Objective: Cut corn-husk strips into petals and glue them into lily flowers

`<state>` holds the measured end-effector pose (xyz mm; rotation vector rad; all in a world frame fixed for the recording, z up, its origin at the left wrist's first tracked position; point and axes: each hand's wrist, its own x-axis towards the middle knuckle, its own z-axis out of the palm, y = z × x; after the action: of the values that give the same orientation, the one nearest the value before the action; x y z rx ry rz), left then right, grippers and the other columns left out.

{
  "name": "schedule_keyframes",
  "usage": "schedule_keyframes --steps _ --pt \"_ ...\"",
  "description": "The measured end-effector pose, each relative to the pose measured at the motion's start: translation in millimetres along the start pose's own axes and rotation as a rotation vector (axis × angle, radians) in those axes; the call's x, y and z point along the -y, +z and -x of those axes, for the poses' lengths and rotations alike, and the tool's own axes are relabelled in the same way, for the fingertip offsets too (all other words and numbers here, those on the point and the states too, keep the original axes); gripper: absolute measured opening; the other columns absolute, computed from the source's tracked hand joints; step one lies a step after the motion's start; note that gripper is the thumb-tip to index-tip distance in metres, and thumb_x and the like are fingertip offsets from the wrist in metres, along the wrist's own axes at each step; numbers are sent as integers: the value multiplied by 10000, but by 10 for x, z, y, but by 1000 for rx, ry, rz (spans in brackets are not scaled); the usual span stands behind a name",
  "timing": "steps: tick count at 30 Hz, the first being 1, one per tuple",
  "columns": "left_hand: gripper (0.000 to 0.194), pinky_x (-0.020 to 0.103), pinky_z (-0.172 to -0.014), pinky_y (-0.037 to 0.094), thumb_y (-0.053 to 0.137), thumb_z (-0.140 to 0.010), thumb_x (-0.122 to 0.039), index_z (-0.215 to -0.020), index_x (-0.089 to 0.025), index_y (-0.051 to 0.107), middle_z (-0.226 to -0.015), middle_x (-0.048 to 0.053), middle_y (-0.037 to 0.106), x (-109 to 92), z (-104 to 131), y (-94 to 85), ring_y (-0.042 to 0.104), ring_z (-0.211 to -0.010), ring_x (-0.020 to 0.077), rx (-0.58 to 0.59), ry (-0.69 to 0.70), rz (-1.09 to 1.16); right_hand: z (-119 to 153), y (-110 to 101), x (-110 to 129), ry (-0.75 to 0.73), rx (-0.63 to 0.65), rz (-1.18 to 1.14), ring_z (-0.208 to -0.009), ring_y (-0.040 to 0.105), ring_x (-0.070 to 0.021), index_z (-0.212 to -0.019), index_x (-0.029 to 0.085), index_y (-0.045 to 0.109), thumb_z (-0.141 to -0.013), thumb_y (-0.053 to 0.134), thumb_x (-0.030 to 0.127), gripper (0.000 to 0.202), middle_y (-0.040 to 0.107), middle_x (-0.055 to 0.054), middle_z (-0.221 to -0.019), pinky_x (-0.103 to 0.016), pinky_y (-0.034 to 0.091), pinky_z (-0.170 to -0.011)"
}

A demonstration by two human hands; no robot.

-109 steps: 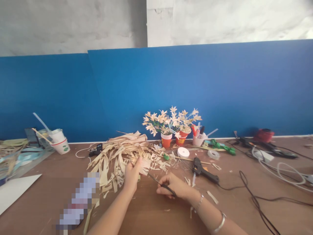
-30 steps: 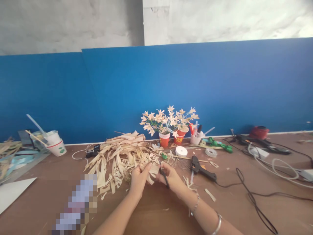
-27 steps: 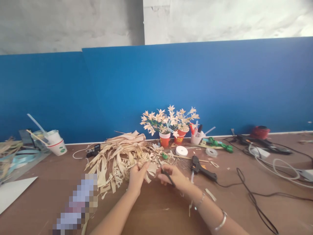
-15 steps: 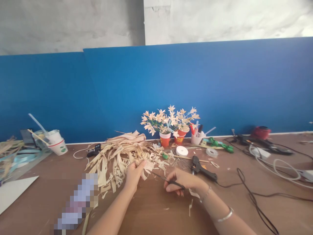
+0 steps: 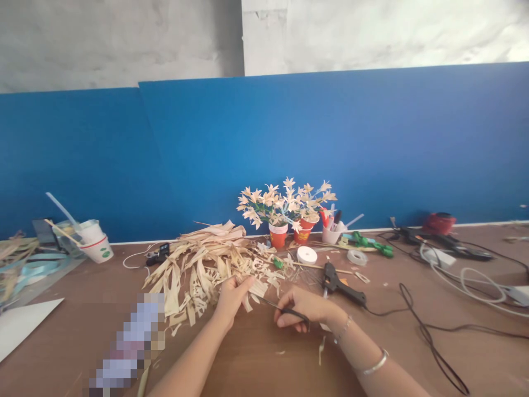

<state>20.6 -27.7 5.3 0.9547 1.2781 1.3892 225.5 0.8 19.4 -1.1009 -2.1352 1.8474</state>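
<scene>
One bare left hand (image 5: pixel 232 300) pinches a flat, pale-beige dried-husk piece (image 5: pixel 259 288) at its fingertips, while the right hand (image 5: pixel 301 307) grips slim, dark-handled metal scissors (image 5: pixel 294 312) in curled fingers, blades toward the left fingertips.

husk piece (image 5: pixel 259 288) — pale, ragged-edged | scissors (image 5: pixel 296 315) — dark-handled, slanted, tips near husk piece

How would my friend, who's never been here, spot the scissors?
Start at the blue panel, then drop to the brown table and find the right hand, the one with bracelets. The black-handled scissors are in it, their thin end pointing toward the pale piece in the left hand. Unlike the black glue gun lying nearby, they're being held.
</scene>
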Motion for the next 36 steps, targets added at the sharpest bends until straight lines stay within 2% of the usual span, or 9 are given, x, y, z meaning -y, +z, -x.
schedule_keyframes --steps 4,10,18,27,33,36 --pt "400 194 -360 389 757 -549 -493 -645 -126 632 -514 12 624 6 -4 -1 547 -421 122 -1 -11 5 9 6 21 4 -11 -5 -379 493 -50 -848 133 710 -657 736 408 335 558 36 -470 -112 378 -350" --pt "379 197 -355 394 747 -575 -483 -667 -135 629 -425 -32 553 13 2 5 524 -377 117 6 -23 14 9 16 28 -17 -7 -5 -374 479 -47 -834 123 708 -653 734 402 333 549 39 -468 -116 372 -352" --pt "382 196 -447 450 751 -574 -475 -691 -128 640 -562 15 648 69 -41 -16 607 -522 143 3 -16 9 9 3 36 -23 -27 40 -373 465 -44 -812 116 709 -651 732 404 332 527 44 -460 -116 361 -354" --pt "380 193 -383 409 748 -574 -474 -669 -124 634 -554 23 651 14 -3 8 554 -438 121 -10 -32 2 0 11 28 -24 -29 36 -374 468 -43 -797 125 710 -644 738 407 322 539 39 -473 -115 361 -351" --pt "382 232 -510 489 764 -555 -463 -683 -123 647 -552 22 649 -1 -10 2 630 -555 168 19 -25 43 3 8 23 -22 -31 50 -375 464 -45 -804 129 707 -651 733 406 318 528 42 -467 -112 360 -345" --pt "378 216 -469 470 769 -543 -463 -662 -129 637 -538 7 638 -20 -1 6 598 -502 140 8 -23 36 7 9 25 -39 -25 55 -376 452 -43 -794 127 707 -659 726 400 305 520 44 -467 -113 350 -344"
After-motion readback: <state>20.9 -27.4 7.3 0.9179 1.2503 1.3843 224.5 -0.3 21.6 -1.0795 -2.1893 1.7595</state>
